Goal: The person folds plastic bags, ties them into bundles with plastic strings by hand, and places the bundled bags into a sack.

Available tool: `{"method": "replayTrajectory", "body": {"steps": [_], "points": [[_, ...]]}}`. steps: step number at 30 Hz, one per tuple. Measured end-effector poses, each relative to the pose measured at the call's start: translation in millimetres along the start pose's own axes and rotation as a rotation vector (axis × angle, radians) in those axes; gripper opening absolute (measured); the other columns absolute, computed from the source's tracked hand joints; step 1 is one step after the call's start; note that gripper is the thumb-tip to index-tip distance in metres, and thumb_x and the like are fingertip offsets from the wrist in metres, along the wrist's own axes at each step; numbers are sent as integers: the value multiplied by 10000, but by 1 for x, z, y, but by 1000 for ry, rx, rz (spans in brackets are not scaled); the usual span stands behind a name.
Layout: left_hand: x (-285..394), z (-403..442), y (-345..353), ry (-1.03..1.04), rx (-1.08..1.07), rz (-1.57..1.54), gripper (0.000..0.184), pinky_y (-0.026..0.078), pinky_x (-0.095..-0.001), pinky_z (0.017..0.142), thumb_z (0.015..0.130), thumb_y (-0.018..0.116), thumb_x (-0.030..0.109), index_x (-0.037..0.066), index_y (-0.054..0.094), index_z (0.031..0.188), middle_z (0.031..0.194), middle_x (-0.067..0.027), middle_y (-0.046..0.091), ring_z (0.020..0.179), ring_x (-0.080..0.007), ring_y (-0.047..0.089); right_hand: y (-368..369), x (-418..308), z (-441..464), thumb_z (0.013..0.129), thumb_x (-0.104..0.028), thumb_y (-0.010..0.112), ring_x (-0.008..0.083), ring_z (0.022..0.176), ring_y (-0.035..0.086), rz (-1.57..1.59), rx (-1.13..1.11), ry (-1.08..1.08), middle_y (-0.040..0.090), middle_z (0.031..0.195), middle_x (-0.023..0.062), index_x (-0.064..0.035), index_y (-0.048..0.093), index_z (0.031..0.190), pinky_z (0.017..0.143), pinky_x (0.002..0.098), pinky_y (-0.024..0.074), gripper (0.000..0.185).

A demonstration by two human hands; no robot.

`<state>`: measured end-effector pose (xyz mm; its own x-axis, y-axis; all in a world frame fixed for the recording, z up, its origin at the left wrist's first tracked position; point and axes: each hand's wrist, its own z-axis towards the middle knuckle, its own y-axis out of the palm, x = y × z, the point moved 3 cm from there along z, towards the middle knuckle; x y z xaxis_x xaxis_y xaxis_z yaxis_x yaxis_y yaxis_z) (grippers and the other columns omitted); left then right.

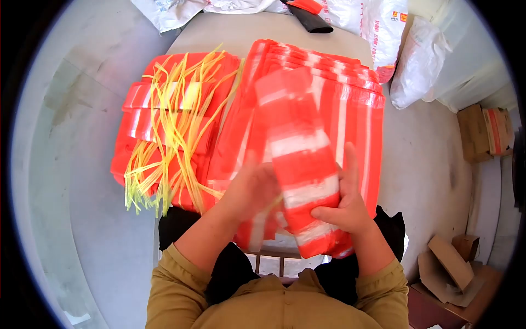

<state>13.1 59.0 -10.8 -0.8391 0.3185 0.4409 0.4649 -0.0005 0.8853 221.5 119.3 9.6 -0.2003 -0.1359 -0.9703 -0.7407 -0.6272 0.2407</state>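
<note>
A long folded bundle of red-and-white striped plastic stands tilted in front of me, its upper end blurred. My right hand grips its lower right side, thumb across the front. My left hand is at its left edge, smeared by motion, so its fingers are unclear. A faint yellowish strip shows just below that hand. Under and behind the bundle lies a wide stack of red-and-white striped plastic sheets. Left of this stack are folded red plastic bundles, with many loose yellow plastic ties draped over them.
The stacks rest on a pale tabletop close to my lap. White printed sacks and a dark tube-like object are at the far side. Cardboard boxes stand at the right, with an opened carton at the lower right.
</note>
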Motion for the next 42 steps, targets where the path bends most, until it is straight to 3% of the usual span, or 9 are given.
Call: {"method": "replayTrajectory", "body": {"steps": [2,7,11,14,20,23,29,38,42], "points": [[-1,1,7,-36,-132,-233,682,430,-436,1163,1040,537,552,-23,574,1404,1437,-148,630,1387,-276,552,1,2,3,757,-7,831,269,1446,452,-120,-24,81,408,1603,182,-200,-128,1678,1168,445,398,1344],[-9,-3,9,-77,237,255,636,496,-495,1088,1005,686,317,-9,445,1495,1461,-153,576,1335,-305,573,-3,6,10,782,-52,810,282,1470,408,-370,-80,193,390,1607,194,-127,-85,1682,1210,447,316,1271],[-8,2,11,-98,299,222,589,517,-448,1070,953,725,106,-4,466,1470,1408,-143,603,1255,-265,624,-5,-12,16,901,-94,703,287,1479,407,-447,-200,226,406,1604,210,-60,98,1680,1225,403,292,987],[-7,6,5,-50,328,369,565,530,-403,1048,957,736,145,1,495,1449,1385,-125,630,1252,-225,629,-15,-14,19,966,-50,587,301,1397,528,-610,-203,150,547,1482,224,-40,324,1615,1177,401,382,700],[8,8,-4,-99,443,774,654,551,-292,812,972,723,147,18,401,1527,1017,-72,682,914,-138,672,-20,-18,20,936,5,583,337,1057,676,-1282,-12,-166,681,1127,155,-26,629,1309,895,404,567,378],[21,2,10,-91,535,977,714,490,-243,689,978,709,129,42,331,1577,857,-28,617,751,-86,589,-30,-15,26,861,-19,607,324,1012,645,-1402,25,-388,634,1016,133,-34,651,1156,809,413,554,299],[34,-5,5,38,454,1412,464,466,-233,693,1008,644,84,30,539,1457,866,-3,606,753,-74,554,-42,-20,30,825,-12,617,338,899,611,-1492,131,-367,567,906,136,-29,614,891,740,449,532,69],[35,2,-1,-28,385,376,233,566,-267,771,1015,627,34,-16,696,1232,1057,-79,729,863,-125,693,-71,-26,28,897,-49,643,337,960,669,-1658,290,2,665,1002,121,-45,711,1045,784,426,556,163],[19,9,3,128,382,693,194,565,-275,802,1011,643,38,-24,698,1187,1046,-89,735,875,-136,696,-75,-29,27,915,-79,669,346,906,677,-1606,307,-54,675,960,116,-51,721,998,755,439,556,102]]}}
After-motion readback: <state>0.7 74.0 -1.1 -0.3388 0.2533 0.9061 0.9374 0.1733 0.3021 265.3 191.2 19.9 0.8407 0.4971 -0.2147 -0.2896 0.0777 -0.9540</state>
